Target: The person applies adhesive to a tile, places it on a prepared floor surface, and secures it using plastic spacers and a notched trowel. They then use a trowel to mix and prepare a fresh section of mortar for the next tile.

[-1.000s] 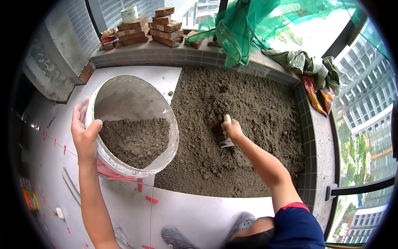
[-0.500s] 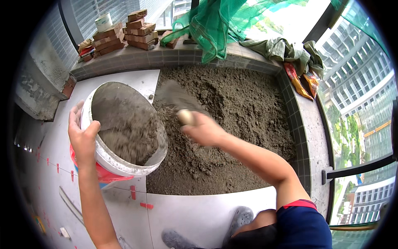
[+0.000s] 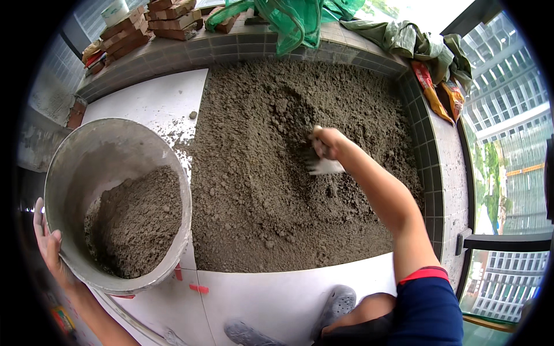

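At the left, a large bucket [image 3: 86, 164] tilts toward me, its mouth open and its lower inside heaped with damp grey-brown mortar mix [image 3: 141, 222]. My left hand [image 3: 51, 245] grips the bucket at its left rim, thumb by the edge and fingers partly hidden behind the wall. My right hand [image 3: 329, 143] is closed round the pale handle of a trowel, low over the wide bed of mortar mix [image 3: 248, 196]. The trowel's blade [image 3: 326, 167] is blurred and meets the crumbly mix near a dug hollow.
White floor tiles [image 3: 254, 294] with red clips border the bed on the near and left sides. A dark tiled kerb [image 3: 231, 46] runs behind, carrying stacked bricks [image 3: 173, 20], green netting [image 3: 291, 26] and a grey-green sheet [image 3: 398, 40]. Bags [image 3: 430, 92] lie at the right; my shoes [image 3: 334, 305] are close by.
My right hand and the trowel have moved right, away from the bucket and down to the mortar bed. The bucket, with my left hand, sits further left and lower in view; the view itself has shifted.
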